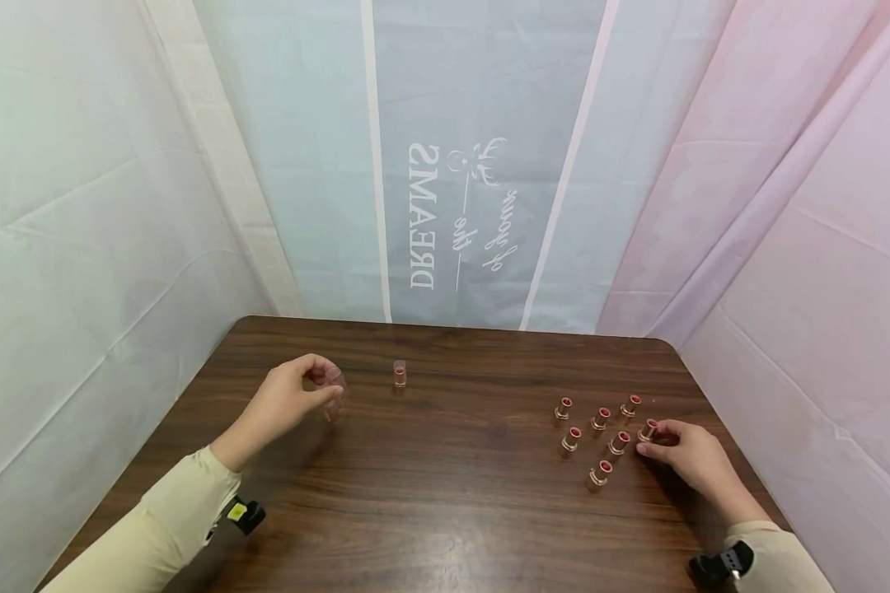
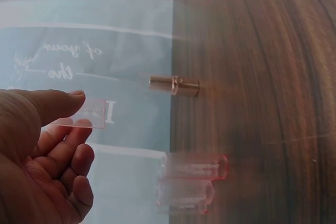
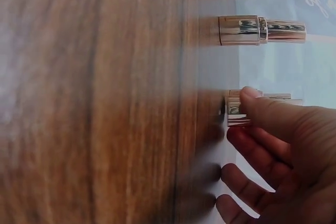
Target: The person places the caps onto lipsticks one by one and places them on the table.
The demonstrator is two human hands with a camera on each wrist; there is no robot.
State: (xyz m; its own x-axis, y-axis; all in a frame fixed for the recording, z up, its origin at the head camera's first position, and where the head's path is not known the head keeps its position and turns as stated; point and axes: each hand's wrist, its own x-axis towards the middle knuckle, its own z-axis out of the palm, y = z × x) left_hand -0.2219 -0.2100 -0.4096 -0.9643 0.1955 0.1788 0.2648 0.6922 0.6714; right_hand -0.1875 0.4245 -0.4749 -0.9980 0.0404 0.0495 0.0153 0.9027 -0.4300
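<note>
My left hand pinches a clear pinkish lipstick cap between thumb and fingers, over the left of the table. Beyond it, in the left wrist view, two or so similar clear caps stand on the table. A gold lipstick tube stands near them; in the head view this lipstick has a clear top. At the right, my right hand pinches an uncapped gold lipstick tube with a red inside, its base at the tabletop. The thumb covers part of it in the right wrist view.
Several more uncapped gold lipstick tubes stand in a loose group left of the right hand. The brown wooden table has a white-lettered cloth behind it and pale curtains at both sides.
</note>
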